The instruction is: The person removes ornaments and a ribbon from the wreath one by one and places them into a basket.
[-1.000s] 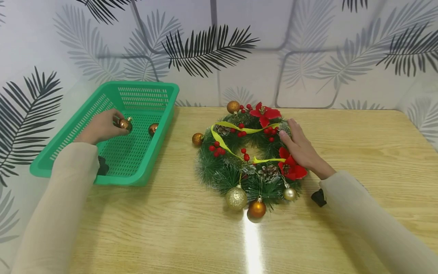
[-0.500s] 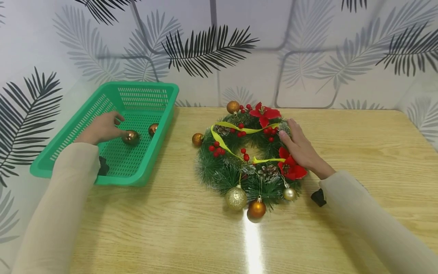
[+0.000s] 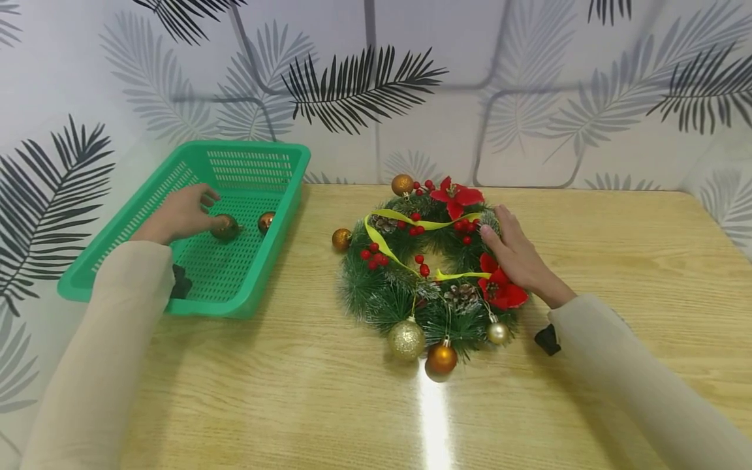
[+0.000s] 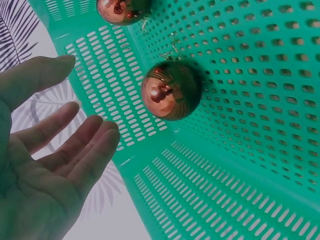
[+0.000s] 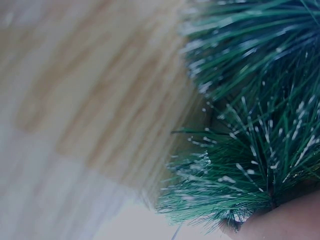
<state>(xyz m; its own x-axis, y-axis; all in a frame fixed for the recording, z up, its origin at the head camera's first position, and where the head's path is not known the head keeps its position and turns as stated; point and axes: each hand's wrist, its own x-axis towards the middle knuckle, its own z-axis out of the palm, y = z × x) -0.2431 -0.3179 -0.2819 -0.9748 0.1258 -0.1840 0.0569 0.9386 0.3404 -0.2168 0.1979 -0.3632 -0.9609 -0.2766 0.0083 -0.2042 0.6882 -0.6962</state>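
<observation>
Inside the green basket [image 3: 208,308] my left hand [image 3: 179,212] hovers with relaxed, spread fingers, holding nothing. A shiny copper Christmas bauble [image 3: 225,227] lies on the basket floor right by its fingertips; the left wrist view shows a gap between the hand [image 4: 55,145] and this bauble [image 4: 171,91]. A second copper bauble [image 3: 266,223] lies near the basket's right wall. My right hand [image 3: 519,258] rests with extended fingers on the right side of a green Christmas wreath [image 3: 376,300]. In the right wrist view, part of that hand [image 5: 292,220] touches the frosted needles [image 5: 250,140].
The wreath carries red flowers [image 3: 499,284], red berries, pinecones and yellow ribbon [image 3: 378,241]. Gold and orange baubles hang around it, with a glittery one [image 3: 407,339] at the front. Behind the wooden table [image 3: 305,391] stands a leaf-patterned wall [image 3: 435,137].
A second ago my left hand held the copper bauble; it let go of it, and the bauble now lies in the basket. The right hand stays on the wreath.
</observation>
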